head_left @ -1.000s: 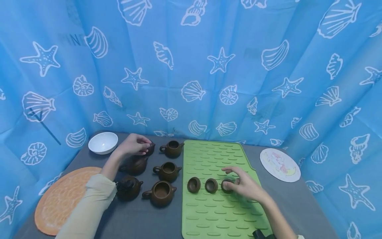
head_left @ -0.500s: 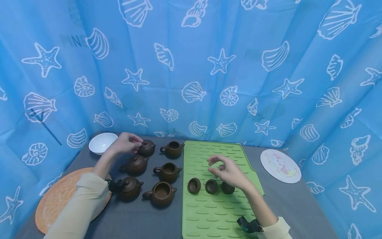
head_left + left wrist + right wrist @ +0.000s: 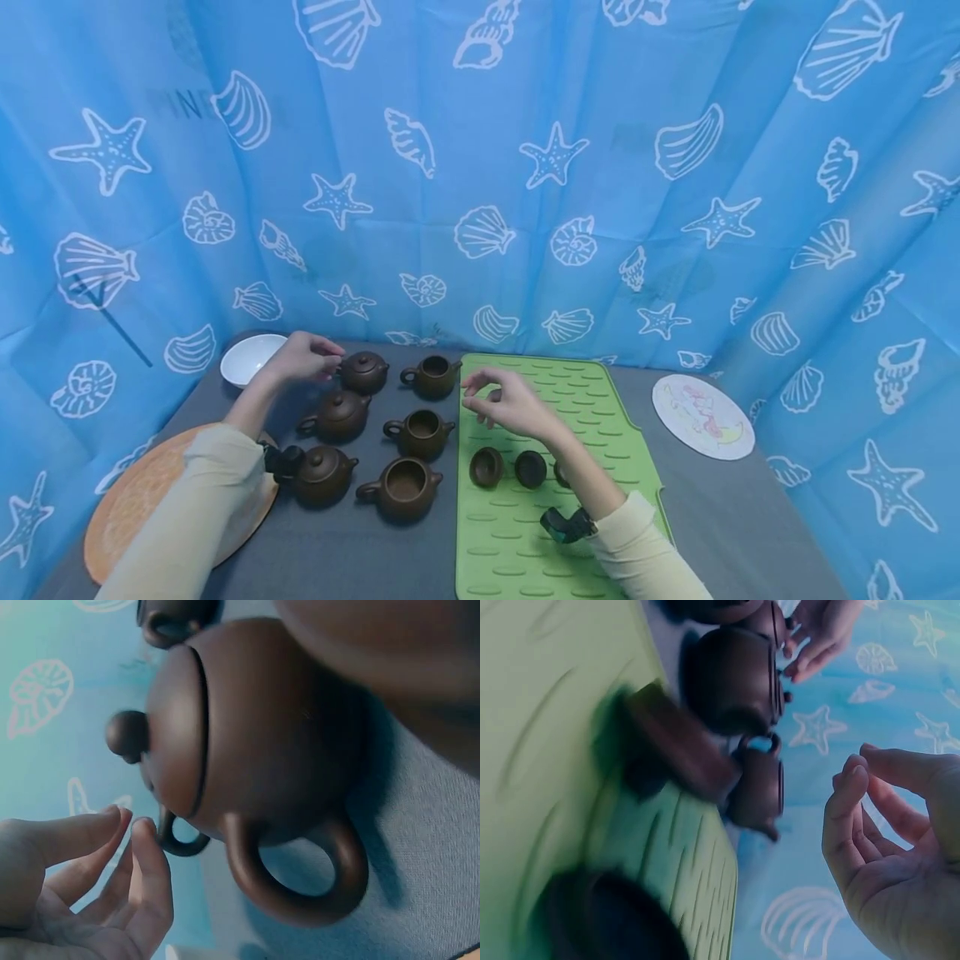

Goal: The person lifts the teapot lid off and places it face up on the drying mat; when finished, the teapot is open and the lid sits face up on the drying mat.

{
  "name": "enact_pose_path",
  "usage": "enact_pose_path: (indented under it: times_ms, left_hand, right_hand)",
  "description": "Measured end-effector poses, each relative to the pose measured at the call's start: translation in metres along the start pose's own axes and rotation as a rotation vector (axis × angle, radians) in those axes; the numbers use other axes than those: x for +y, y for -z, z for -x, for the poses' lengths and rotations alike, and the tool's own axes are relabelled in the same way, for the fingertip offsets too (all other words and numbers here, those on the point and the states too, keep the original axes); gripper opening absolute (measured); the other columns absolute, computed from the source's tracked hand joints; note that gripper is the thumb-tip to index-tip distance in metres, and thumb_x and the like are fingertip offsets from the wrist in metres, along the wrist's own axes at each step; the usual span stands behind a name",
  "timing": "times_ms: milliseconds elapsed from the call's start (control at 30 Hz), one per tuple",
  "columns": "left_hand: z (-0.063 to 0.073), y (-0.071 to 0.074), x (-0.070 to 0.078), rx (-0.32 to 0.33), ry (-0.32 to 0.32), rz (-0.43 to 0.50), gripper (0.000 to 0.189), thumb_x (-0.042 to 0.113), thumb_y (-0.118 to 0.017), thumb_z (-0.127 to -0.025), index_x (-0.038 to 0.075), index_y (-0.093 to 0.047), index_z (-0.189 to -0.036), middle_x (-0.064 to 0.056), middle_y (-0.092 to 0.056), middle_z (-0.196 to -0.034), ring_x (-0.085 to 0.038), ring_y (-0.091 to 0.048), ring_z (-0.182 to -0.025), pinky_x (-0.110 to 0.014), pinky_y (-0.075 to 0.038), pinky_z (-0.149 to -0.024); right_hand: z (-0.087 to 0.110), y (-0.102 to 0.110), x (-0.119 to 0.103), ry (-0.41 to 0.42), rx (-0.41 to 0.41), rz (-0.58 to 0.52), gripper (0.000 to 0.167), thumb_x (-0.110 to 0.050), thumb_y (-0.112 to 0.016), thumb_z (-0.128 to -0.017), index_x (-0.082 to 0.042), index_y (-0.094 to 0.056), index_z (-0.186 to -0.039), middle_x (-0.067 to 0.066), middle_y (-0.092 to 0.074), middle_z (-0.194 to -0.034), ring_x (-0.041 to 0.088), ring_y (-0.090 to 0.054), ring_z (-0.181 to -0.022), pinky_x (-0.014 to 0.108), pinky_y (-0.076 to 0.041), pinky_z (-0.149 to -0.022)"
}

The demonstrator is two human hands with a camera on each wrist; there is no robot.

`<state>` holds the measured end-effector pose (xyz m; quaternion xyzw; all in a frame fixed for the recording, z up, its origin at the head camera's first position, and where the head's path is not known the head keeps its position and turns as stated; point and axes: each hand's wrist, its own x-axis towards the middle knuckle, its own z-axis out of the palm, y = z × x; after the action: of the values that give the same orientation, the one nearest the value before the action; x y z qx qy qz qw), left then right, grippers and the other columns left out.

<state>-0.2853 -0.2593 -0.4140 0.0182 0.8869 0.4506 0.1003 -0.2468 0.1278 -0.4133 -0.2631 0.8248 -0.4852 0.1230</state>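
Observation:
My left hand (image 3: 300, 357) is at the handle side of the far lidded teapot (image 3: 366, 373), its fingers loosely bent with nothing in them. Two more lidded brown teapots, the middle one (image 3: 339, 417) and the near one (image 3: 324, 478), line up below; one looms large in the left wrist view. Beside them stand three lidless teapots: far (image 3: 435, 385), middle (image 3: 420, 448), near (image 3: 407, 505). My right hand (image 3: 512, 404) hovers over the green mat's left part, fingers loosely curved around air. Beneath it lie three upturned brown lids (image 3: 487, 468), the rightmost partly hidden by my forearm.
The green ridged mat (image 3: 517, 533) covers the table's middle right. A white bowl (image 3: 247, 360) sits at the back left, and a round orange mat (image 3: 142, 500) lies front left. A white round picture (image 3: 701, 415) is at the right. A blue shell-print curtain (image 3: 480, 167) closes off the back.
My right hand has left the rightmost lid and moved left and away across the mat. My left hand has drawn back leftward from the far teapot's lid to its handle side.

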Motion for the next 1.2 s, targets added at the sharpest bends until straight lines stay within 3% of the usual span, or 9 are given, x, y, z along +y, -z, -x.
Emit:
enact_pose_path:
  times_ms: [200,367,433,600,667,767,933,1067,1200]
  left_hand:
    - [-0.009,0.001,-0.004,-0.001,0.036,0.000,0.037,0.010,-0.056,-0.111,-0.012,-0.063,-0.140,-0.030,-0.070,-0.127,-0.037,-0.075,-0.111,-0.044,-0.067,-0.094]
    - [-0.013,0.004,-0.003,0.001,0.032,-0.010,0.037,0.009,-0.055,-0.111,-0.013,-0.062,-0.139,-0.028,-0.071,-0.123,-0.037,-0.075,-0.109,-0.042,-0.067,-0.092]
    - [-0.015,0.004,-0.005,0.000,0.038,-0.015,0.037,0.008,-0.055,-0.110,-0.014,-0.062,-0.139,-0.028,-0.071,-0.122,-0.034,-0.076,-0.106,-0.043,-0.067,-0.093]
    - [-0.018,0.002,-0.011,-0.008,0.073,0.017,0.034,0.008,-0.055,-0.111,-0.013,-0.064,-0.136,-0.024,-0.072,-0.115,-0.028,-0.075,-0.101,-0.043,-0.067,-0.095]
    - [-0.020,0.000,-0.013,-0.008,0.084,0.029,0.033,0.009,-0.054,-0.112,-0.013,-0.065,-0.134,-0.021,-0.072,-0.112,-0.027,-0.075,-0.100,-0.043,-0.067,-0.095]
    - [-0.022,0.000,-0.016,-0.001,0.102,0.034,0.032,0.009,-0.055,-0.112,-0.011,-0.067,-0.134,-0.018,-0.072,-0.110,-0.025,-0.075,-0.097,-0.041,-0.067,-0.093]
    - [-0.023,0.001,-0.014,-0.009,0.114,0.020,0.032,0.009,-0.055,-0.111,-0.011,-0.067,-0.133,-0.018,-0.072,-0.109,-0.022,-0.075,-0.093,-0.038,-0.067,-0.090]
    - [-0.024,0.004,-0.011,-0.026,0.115,0.007,0.031,0.006,-0.055,-0.111,-0.014,-0.067,-0.131,-0.019,-0.072,-0.106,-0.021,-0.075,-0.089,-0.038,-0.067,-0.088]
    - [-0.026,0.005,-0.010,-0.037,0.124,-0.001,0.030,0.004,-0.055,-0.110,-0.014,-0.068,-0.130,-0.018,-0.072,-0.105,-0.022,-0.075,-0.089,-0.038,-0.067,-0.089]
  right_hand:
    - [-0.034,-0.018,-0.014,0.062,-0.037,-0.013,0.024,-0.007,-0.068,-0.105,0.004,-0.067,-0.127,0.022,-0.073,-0.109,0.048,-0.070,-0.078,0.042,-0.064,-0.064]
    - [-0.063,-0.030,-0.026,0.078,-0.051,-0.014,0.025,-0.008,-0.069,-0.105,0.004,-0.068,-0.126,0.024,-0.075,-0.105,0.052,-0.073,-0.086,0.052,-0.066,-0.071]
    - [-0.074,-0.035,-0.030,0.068,-0.058,-0.021,0.025,-0.008,-0.068,-0.104,0.004,-0.068,-0.127,0.025,-0.075,-0.106,0.042,-0.075,-0.081,0.057,-0.066,-0.075]
    - [-0.096,-0.049,-0.040,0.027,-0.075,-0.076,0.023,-0.006,-0.067,-0.105,0.004,-0.068,-0.126,0.025,-0.075,-0.109,0.023,-0.074,-0.075,0.042,-0.067,-0.069]
    - [-0.103,-0.056,-0.044,0.009,-0.084,-0.104,0.024,-0.006,-0.067,-0.105,0.005,-0.068,-0.126,0.027,-0.074,-0.111,0.024,-0.073,-0.075,0.032,-0.064,-0.065]
    - [-0.114,-0.065,-0.050,-0.016,-0.090,-0.134,0.028,-0.008,-0.068,-0.105,0.006,-0.067,-0.130,0.033,-0.073,-0.117,0.026,-0.073,-0.078,0.027,-0.063,-0.064]
    - [-0.129,-0.079,-0.055,-0.093,-0.061,-0.230,0.031,-0.008,-0.066,-0.107,0.007,-0.067,-0.133,0.036,-0.072,-0.124,0.035,-0.074,-0.086,0.036,-0.066,-0.074]
    - [-0.142,-0.090,-0.055,-0.156,-0.020,-0.307,0.028,-0.006,-0.066,-0.106,0.007,-0.067,-0.131,0.038,-0.072,-0.126,0.017,-0.069,-0.074,0.051,-0.067,-0.091]
    - [-0.152,-0.100,-0.053,-0.197,0.008,-0.331,0.027,-0.003,-0.066,-0.105,0.007,-0.068,-0.130,0.035,-0.074,-0.122,0.012,-0.068,-0.069,0.057,-0.064,-0.098]
